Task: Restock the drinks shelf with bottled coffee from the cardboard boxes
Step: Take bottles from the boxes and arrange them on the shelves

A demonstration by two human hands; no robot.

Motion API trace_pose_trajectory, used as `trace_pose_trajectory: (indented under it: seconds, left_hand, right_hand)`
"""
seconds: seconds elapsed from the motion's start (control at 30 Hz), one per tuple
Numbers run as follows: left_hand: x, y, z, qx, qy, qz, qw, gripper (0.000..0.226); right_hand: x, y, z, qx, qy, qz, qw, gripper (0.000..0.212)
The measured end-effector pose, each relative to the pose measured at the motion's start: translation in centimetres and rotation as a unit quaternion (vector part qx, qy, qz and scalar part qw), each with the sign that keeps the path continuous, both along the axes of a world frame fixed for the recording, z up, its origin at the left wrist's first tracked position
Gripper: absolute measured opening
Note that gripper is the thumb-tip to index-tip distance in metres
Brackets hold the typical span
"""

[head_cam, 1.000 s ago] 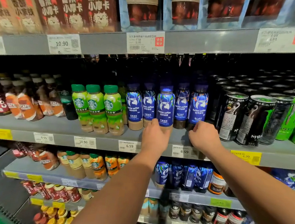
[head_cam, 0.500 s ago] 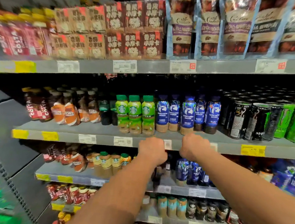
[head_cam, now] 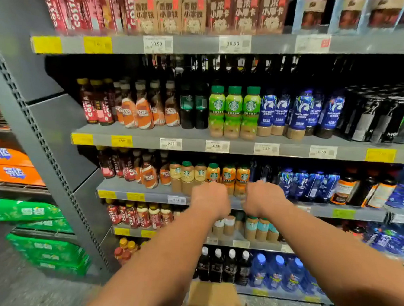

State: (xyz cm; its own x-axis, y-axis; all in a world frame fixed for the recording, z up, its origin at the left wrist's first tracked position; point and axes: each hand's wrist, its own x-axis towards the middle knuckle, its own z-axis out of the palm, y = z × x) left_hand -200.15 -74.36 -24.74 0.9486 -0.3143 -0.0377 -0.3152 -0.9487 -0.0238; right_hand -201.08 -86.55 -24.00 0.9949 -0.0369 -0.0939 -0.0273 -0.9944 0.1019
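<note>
Coffee bottles (head_cam: 298,114) with blue labels stand in a row on the shelf (head_cam: 245,145) in the middle right of the frame. Next to them on the left are three green bottles (head_cam: 233,112), and more to the left are orange bottles (head_cam: 141,109). Black cans (head_cam: 377,118) fill the far right of that shelf.

Both arms reach out from the bottom of the frame. The left hand (head_cam: 210,198) and the right hand (head_cam: 264,197) are side by side, near each other but apart, in front of the next shelf down. The backs of the hands face the camera. The fingers curl away out of sight, so how far they are closed cannot be told, and nothing can be seen in them.

A box (head_cam: 216,301) made of cardboard sits on the floor at the bottom middle, between the arms. It is open, and a few bottle tops peek out at the bottom edge.

Green packs (head_cam: 43,249) are stacked at the lower left.
</note>
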Motion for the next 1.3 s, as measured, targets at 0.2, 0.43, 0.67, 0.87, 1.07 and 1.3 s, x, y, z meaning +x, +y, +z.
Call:
trace_pose_trajectory:
  seconds: [0.2, 0.43, 0.67, 0.87, 1.07, 1.3]
  left_hand:
    - [-1.8, 1.3, -6.7, 0.016, 0.063, -0.014, 0.998, 0.024]
    - [-2.3, 0.8, -13.9, 0.005, 0.131, -0.002, 0.991, 0.023]
    - [-1.9, 0.5, -21.5, 0.027, 0.182, 0.023, 0.983, 0.015]
    - [-1.1, 0.1, -28.8, 0.007, 0.278, 0.086, 0.957, 0.022]
    - [-1.8, 0.4, -37.9, -0.016, 0.358, 0.132, 0.924, 0.027]
    - [-2.6, 3.1, -52.6, -0.043, 0.393, 0.146, 0.907, 0.028]
  right_hand:
    - [-1.8, 1.5, -6.1, -0.010, 0.070, 0.013, 0.997, 0.034]
    - [-2.4, 0.8, -13.4, 0.016, 0.144, 0.016, 0.989, 0.032]
    - [-1.1, -0.3, -21.8, 0.035, 0.220, 0.045, 0.974, 0.038]
    - [0.5, -0.5, -29.4, 0.039, 0.286, 0.076, 0.955, 0.035]
    - [0.2, -1.0, -39.1, 0.082, 0.357, 0.039, 0.930, 0.030]
    - [-1.1, -0.8, -55.1, 0.128, 0.415, 0.047, 0.900, 0.026]
